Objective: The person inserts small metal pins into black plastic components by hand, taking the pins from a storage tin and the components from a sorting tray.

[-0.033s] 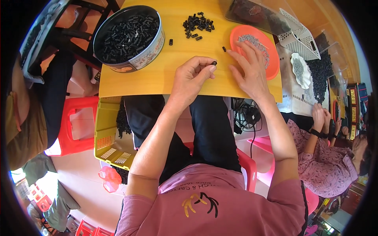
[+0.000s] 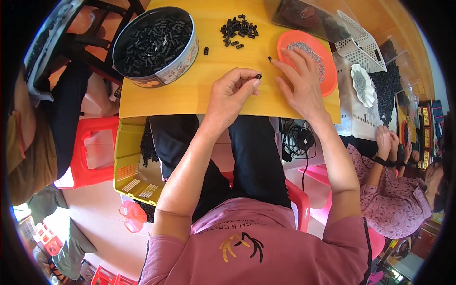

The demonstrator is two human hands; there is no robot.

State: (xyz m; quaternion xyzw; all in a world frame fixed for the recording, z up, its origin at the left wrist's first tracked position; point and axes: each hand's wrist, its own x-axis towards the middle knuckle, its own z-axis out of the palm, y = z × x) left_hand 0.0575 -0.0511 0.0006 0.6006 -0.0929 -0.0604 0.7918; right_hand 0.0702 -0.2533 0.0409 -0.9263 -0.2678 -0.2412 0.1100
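Between the thumb and fingers of my left hand [image 2: 233, 92] is a small black plastic piece [image 2: 258, 76], its dark end showing past the fingertips. My right hand [image 2: 301, 83] is open with spread fingers, over the left side of an orange-red oval tray [image 2: 331, 78]. In that tray lie many small grey metal pieces [image 2: 321, 72], partly hidden by my fingers. A single black piece [image 2: 270, 58] lies on the table at my right index fingertip. Farther back sits a loose pile of similar black pieces [image 2: 235, 28], with one stray piece [image 2: 206, 51] to its left.
A round tin [image 2: 176, 73] full of black pieces stands on the yellow table [image 2: 156, 102] at left. A clear bin [image 2: 304, 19] and a white perforated basket [image 2: 363, 42] stand at back right. Below left is a yellow crate [image 2: 126, 164]. Another person's hands [image 2: 387, 140] work at right.
My right hand has shifted slightly left, bringing the index fingertip to the single black piece on the table. My left hand stays still.
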